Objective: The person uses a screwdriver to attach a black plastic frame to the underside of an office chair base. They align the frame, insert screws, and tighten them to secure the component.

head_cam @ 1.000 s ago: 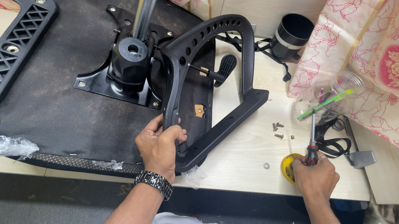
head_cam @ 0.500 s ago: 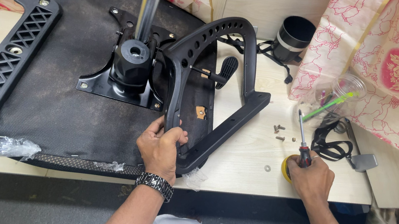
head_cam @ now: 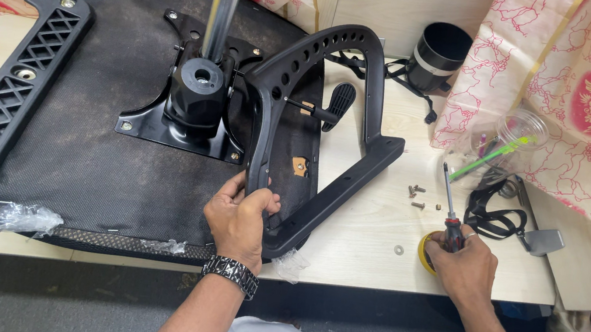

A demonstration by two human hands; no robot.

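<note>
Head view: the left hand (head_cam: 237, 219) has its grip closed around the lower end of the black armrest (head_cam: 317, 109), whose long axis runs from 6 up toward 12 o'clock over the upturned chair seat (head_cam: 77, 134). The right hand (head_cam: 464, 263) is closed on a screwdriver (head_cam: 450, 206), tip toward 12. Loose screws (head_cam: 416, 194) lie on the desk (head_cam: 370, 226) at 10 o'clock from that hand, the nearer one.

Bare forearms, dark studded wristband (head_cam: 229, 273) at left wrist, ring on right hand (head_cam: 468, 263), white garment.
</note>
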